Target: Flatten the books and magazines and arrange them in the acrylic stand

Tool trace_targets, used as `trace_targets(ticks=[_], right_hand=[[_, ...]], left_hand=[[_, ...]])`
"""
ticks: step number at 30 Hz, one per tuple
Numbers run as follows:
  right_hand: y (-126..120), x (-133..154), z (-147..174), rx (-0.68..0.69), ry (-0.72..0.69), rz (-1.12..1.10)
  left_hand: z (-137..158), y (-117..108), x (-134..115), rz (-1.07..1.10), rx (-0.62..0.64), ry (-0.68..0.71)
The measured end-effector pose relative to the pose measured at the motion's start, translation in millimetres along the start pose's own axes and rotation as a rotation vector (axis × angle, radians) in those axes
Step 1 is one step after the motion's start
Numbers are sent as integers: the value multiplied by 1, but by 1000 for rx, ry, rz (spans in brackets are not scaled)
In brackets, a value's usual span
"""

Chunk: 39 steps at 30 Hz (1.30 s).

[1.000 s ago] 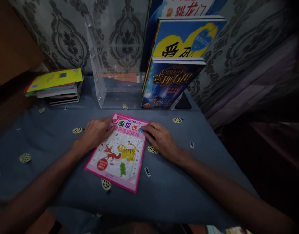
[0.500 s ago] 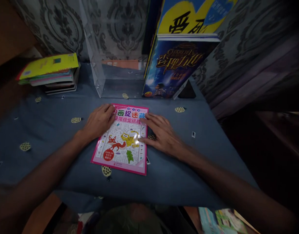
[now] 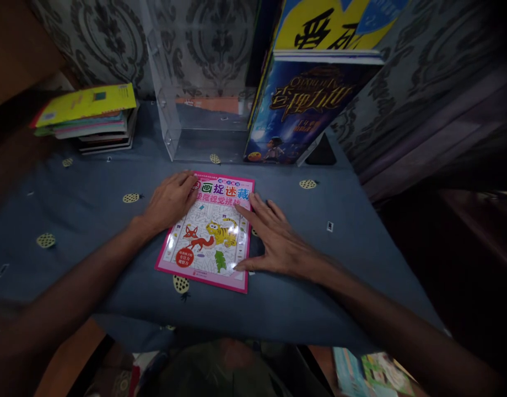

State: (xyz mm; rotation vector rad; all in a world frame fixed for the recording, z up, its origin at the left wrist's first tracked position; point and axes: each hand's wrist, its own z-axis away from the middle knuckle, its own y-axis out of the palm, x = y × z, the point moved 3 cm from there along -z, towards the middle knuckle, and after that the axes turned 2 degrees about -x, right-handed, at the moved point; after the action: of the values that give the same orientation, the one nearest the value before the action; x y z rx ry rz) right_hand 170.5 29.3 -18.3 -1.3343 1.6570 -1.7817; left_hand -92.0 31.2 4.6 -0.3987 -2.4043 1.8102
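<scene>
A pink-bordered children's picture book (image 3: pixel 204 242) with a fox and a tiger on its cover lies flat on the cloth, slightly turned. My left hand (image 3: pixel 173 199) rests on its upper left edge, the fingers laid out over the corner, covering part of the title. On the opposite side, my right hand (image 3: pixel 276 238) lies with fingers spread along the right edge. Its thumb tip touches the lower right of the cover, and another fingertip reaches onto the cover below the title. Neither hand grips the book.
A clear acrylic book stand (image 3: pixel 208 146) stands behind, with a dark blue book (image 3: pixel 295 118) in front of a larger yellow one (image 3: pixel 340 27). Stacked books (image 3: pixel 92 118) sit at the back left. A dark flat object (image 3: pixel 322 153) lies at right. More books (image 3: pixel 369 372) lie below the table's front edge.
My right hand has spread wider, its thumb sliding down the cover toward the lower right. The left hand stays at the upper left edge. The view has shifted slightly.
</scene>
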Motion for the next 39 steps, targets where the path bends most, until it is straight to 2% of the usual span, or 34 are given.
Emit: trace_targets(ticks=[9, 18, 24, 29, 34, 39], right_hand=[[-3, 2, 0, 33, 14, -2], [-5, 4, -2, 51, 25, -35], [-7, 5, -2, 42, 10, -44], [-5, 4, -1, 68, 36, -25], [-3, 3, -1, 78, 21, 2], [0, 1, -1, 57, 7, 29]], left_hand=[[-6, 3, 1, -1, 83, 89], [-42, 18, -43, 164, 187, 360], [-56, 23, -57, 222, 288, 415], [-43, 17, -36, 193, 302, 369], [-13, 8, -3, 141, 326, 280], [29, -3, -3, 105, 328, 297]])
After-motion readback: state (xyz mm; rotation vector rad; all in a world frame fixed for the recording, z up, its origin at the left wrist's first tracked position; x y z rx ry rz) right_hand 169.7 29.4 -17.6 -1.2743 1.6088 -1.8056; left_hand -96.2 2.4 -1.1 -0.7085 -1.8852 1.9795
